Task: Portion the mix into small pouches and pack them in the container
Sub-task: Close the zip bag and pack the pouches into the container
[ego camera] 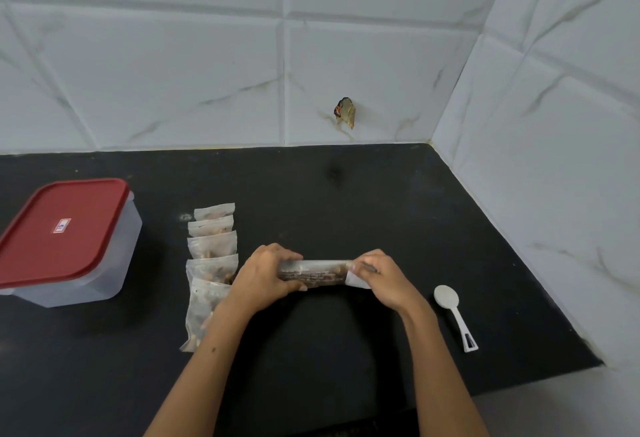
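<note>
At centre frame, the left hand and right hand grip opposite ends of a rolled mix bag lying across the black counter. Filled pouches overlap in a row just left. A white spoon lies at right. The red-lidded container stands closed at far left.
</note>
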`<move>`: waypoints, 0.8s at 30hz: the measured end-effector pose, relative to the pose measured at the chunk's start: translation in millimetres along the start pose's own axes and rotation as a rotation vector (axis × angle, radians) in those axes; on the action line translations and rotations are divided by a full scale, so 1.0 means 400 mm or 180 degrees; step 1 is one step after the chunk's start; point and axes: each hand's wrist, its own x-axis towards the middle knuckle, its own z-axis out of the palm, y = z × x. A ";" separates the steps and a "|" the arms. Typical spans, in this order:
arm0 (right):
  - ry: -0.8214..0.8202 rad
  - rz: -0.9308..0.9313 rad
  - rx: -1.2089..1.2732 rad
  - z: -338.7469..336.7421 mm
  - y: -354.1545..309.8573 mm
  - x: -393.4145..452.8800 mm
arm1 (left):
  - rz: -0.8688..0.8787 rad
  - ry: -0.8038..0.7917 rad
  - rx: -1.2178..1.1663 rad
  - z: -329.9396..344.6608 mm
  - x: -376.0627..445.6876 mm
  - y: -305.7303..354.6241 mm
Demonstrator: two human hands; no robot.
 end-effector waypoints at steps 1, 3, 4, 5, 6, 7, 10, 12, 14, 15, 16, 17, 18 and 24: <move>-0.0012 0.0034 0.0030 -0.001 -0.003 0.004 | -0.0057 0.0025 -0.0144 0.002 0.000 -0.002; 0.0068 0.0064 0.0057 0.000 -0.008 0.008 | -0.0258 0.0099 -0.0548 -0.002 0.002 -0.004; 0.0176 0.0047 0.0089 0.000 -0.006 0.011 | -0.0348 0.0139 -0.0737 -0.005 0.005 -0.005; 0.0320 0.0024 0.0158 0.001 -0.001 0.012 | -0.0405 0.0174 -0.0847 -0.009 0.011 -0.001; 0.0472 0.0020 0.0244 0.003 0.002 0.012 | -0.0424 0.0209 -0.0889 -0.014 0.019 0.002; 0.0612 0.0029 0.0302 0.005 0.004 0.010 | -0.0423 0.0234 -0.0929 -0.018 0.028 0.006; 0.0929 0.0154 0.0336 0.012 0.007 -0.010 | -0.0427 0.0201 -0.1518 -0.034 0.061 0.019; 0.1073 0.0304 0.0568 0.017 0.015 -0.038 | -0.0608 0.0082 -0.2284 -0.037 0.076 0.031; 0.1225 0.0489 0.0891 0.016 0.037 -0.074 | -0.0791 -0.0112 -0.2968 -0.027 0.087 0.058; 0.1307 0.0595 0.1003 0.017 0.051 -0.093 | -0.0817 -0.0202 -0.3120 -0.016 0.093 0.075; 0.1402 0.0720 0.1049 0.019 0.065 -0.110 | -0.0808 -0.0266 -0.3180 -0.002 0.100 0.092; 0.1535 0.0847 0.1056 0.019 0.080 -0.130 | -0.0786 -0.0321 -0.3190 0.019 0.108 0.115; 0.1667 0.0960 0.0996 0.019 0.093 -0.143 | -0.0767 -0.0331 -0.3185 0.041 0.117 0.135; 0.2280 0.1639 0.0258 0.002 0.133 -0.227 | -0.0694 -0.0468 -0.2879 0.177 0.157 0.257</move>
